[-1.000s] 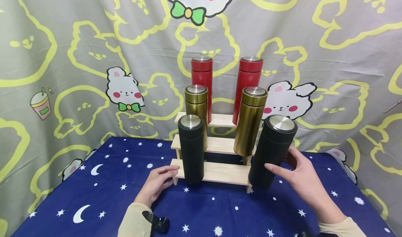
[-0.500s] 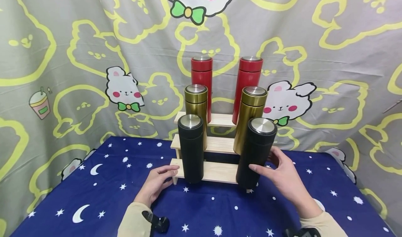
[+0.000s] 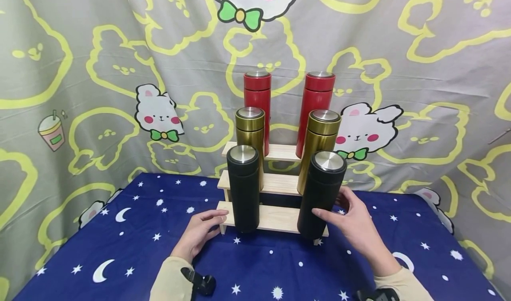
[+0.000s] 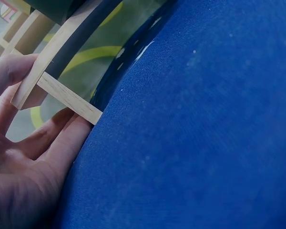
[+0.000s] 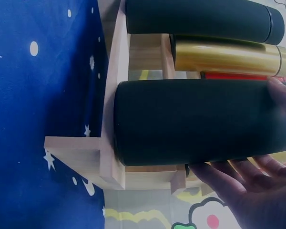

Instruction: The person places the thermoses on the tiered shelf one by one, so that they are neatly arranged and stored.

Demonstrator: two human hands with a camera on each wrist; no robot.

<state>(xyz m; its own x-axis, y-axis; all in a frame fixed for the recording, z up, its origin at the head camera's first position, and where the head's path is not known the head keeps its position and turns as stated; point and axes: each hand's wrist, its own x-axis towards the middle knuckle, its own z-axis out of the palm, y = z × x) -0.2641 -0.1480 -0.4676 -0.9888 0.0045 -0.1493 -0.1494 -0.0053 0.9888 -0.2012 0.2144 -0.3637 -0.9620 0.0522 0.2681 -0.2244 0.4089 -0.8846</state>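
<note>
My right hand (image 3: 356, 223) grips a black vacuum flask (image 3: 321, 194) with a silver lid top, thumb in front and fingers round its far right side. In the right wrist view, this flask's base (image 5: 121, 123) meets the bottom step of a tiered wooden stand (image 5: 115, 67). My left hand (image 3: 201, 231) holds the left end of that bottom step; in the left wrist view the thumb (image 4: 19, 69) lies at the board's edge, with fingers beside the leg (image 4: 69, 98). A second black flask (image 3: 244, 194) stands on the bottom step's left part.
Two gold flasks (image 3: 250, 132) (image 3: 322, 134) stand on the middle step, two red flasks (image 3: 257, 97) (image 3: 317, 98) on the top step. A blue starry cloth (image 3: 159, 248) covers the table. Behind hangs a grey cartoon-print curtain (image 3: 191, 79).
My right hand has brought the black flask leftward onto the right part of the bottom step, and it leans less. My left hand has stayed at the stand's left end.
</note>
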